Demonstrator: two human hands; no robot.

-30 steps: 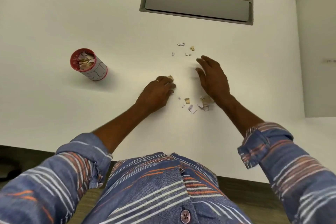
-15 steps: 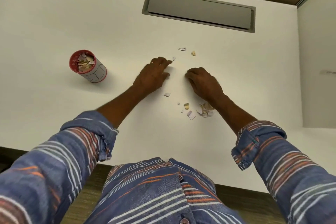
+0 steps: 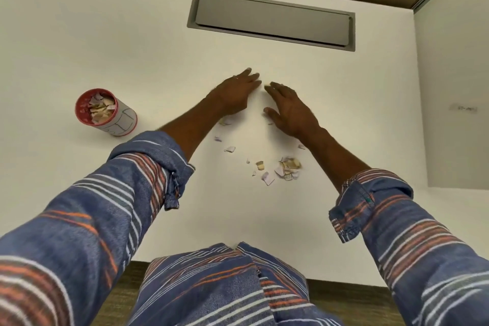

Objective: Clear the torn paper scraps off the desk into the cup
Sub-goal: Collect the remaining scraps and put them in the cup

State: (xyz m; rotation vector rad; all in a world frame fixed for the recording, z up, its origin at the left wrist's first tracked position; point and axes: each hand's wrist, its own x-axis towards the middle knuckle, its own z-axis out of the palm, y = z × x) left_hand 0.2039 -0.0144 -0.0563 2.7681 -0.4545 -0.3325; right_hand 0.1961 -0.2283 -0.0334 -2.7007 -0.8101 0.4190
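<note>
Both hands are laid flat on the desk (image 3: 79,34), fingers extended, nothing gripped. The left hand (image 3: 235,92) and right hand (image 3: 291,111) are angled together, fingertips nearly touching. Paper scraps (image 3: 287,168) are scattered between the forearms, toward the near edge. The cup (image 3: 105,112), partly filled, stands well apart toward the left edge.

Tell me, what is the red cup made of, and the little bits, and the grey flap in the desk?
The cup looks like paper or thin card: matte white wall with printed lines, red inside; plastic is possible. The scraps look like paper: thin, ragged torn edges, white and tan. The grey flap looks like brushed metal or grey plastic, with a dull, even sheen. The desk has a smooth, matte, off-white surface, probably laminate.
</note>
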